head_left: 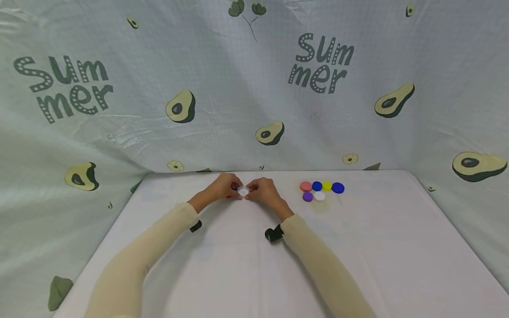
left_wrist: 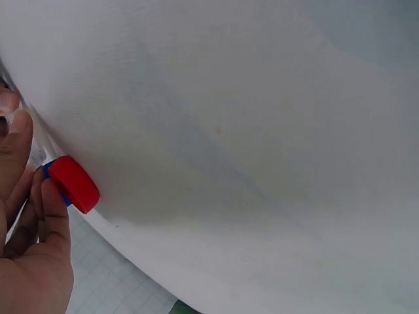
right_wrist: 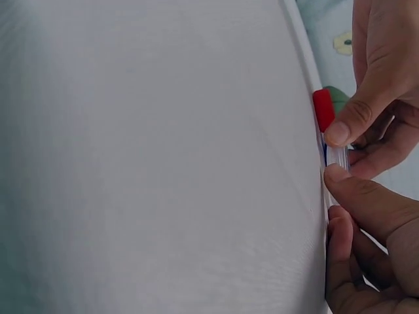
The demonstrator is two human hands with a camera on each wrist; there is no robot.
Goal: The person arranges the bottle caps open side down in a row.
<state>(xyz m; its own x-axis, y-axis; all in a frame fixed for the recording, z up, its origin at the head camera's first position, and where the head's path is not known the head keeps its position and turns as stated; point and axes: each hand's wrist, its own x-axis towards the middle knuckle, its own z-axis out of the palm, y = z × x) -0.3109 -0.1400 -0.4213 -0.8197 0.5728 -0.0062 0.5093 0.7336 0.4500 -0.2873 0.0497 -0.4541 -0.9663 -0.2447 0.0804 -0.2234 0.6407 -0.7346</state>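
1. The left hand [head_left: 224,186] and right hand [head_left: 265,191], fingers curled, pinched opposite sides of a clear round piece [head_left: 243,191], probably to steady it.
2. It was near the worktop's [head_left: 222,274] far edge, beside a red cap [left_wrist: 77,184].
3. Coloured caps [head_left: 317,186] lay rightward, presumably grouped within reach.

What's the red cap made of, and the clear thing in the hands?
The red cap looks like plastic with a fairly dull finish: its colour is solid and even. The clear piece seems to be smooth, hard plastic, because its edge looks see-through with pale streaks, though it might be glass.
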